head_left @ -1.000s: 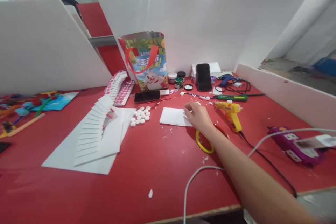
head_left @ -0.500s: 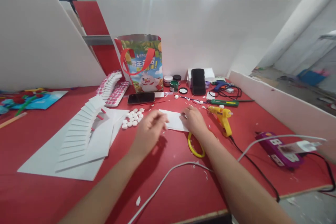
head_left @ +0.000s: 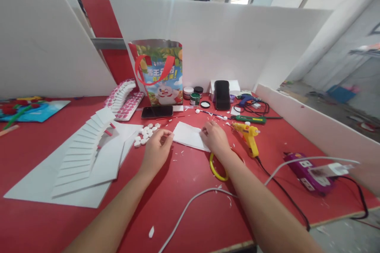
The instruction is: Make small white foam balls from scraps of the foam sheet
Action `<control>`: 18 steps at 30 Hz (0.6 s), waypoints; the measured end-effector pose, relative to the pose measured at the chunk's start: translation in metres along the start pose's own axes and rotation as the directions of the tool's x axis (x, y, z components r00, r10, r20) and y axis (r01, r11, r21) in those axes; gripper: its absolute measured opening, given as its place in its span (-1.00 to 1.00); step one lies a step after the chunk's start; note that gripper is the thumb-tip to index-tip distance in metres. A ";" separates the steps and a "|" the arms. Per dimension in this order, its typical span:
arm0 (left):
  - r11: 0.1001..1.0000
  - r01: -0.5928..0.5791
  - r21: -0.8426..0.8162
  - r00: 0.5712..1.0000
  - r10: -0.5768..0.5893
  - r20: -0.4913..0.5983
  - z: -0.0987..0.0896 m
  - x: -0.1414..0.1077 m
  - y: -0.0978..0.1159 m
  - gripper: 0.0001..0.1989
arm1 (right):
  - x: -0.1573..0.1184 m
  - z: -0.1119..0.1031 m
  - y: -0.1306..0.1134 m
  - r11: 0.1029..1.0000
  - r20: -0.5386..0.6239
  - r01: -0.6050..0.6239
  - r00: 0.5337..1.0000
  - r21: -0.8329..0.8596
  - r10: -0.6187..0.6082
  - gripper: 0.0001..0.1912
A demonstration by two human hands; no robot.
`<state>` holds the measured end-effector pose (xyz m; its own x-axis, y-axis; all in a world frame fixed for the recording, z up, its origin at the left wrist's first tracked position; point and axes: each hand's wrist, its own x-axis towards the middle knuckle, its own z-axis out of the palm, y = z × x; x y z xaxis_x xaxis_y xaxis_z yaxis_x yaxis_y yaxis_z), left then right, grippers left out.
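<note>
A white sheet [head_left: 189,135] lies on the red table between my hands. My left hand [head_left: 157,148] is at its left edge, thumb and forefinger pinched together at the sheet's corner. On the sheet's right end rests my right hand [head_left: 215,137], its fingers bent over the edge and pressing on it. A yellow ring [head_left: 214,169] lies partly beneath my right wrist. Small white discs [head_left: 146,134] are gathered just behind my left hand.
A fan-like white stepped model [head_left: 80,152] stands on white boards at the left. Behind are a gift bag [head_left: 164,73], a black phone [head_left: 157,111] and paint jars [head_left: 195,99]. To the right are a yellow glue gun [head_left: 249,136], a purple power strip [head_left: 308,174] and cables.
My left hand has moved left, and more of the white sheet shows between my hands. My right hand stays at the sheet's right end. The view has shifted slightly.
</note>
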<state>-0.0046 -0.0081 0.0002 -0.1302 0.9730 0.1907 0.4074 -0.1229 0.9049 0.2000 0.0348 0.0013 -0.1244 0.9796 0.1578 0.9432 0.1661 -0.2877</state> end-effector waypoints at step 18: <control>0.999 -0.042 -0.015 0.995 0.041 -0.087 -0.005 0.000 -0.012 -0.67 | -0.001 -0.007 0.005 0.981 -0.150 0.113 0.985 0.157 -0.089 -0.93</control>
<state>-0.0139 -0.0078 -0.0087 -0.1918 0.9464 0.2599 0.3991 -0.1667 0.9016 0.2070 0.0340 0.0067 -0.1602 0.9328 0.3227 0.8630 0.2911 -0.4130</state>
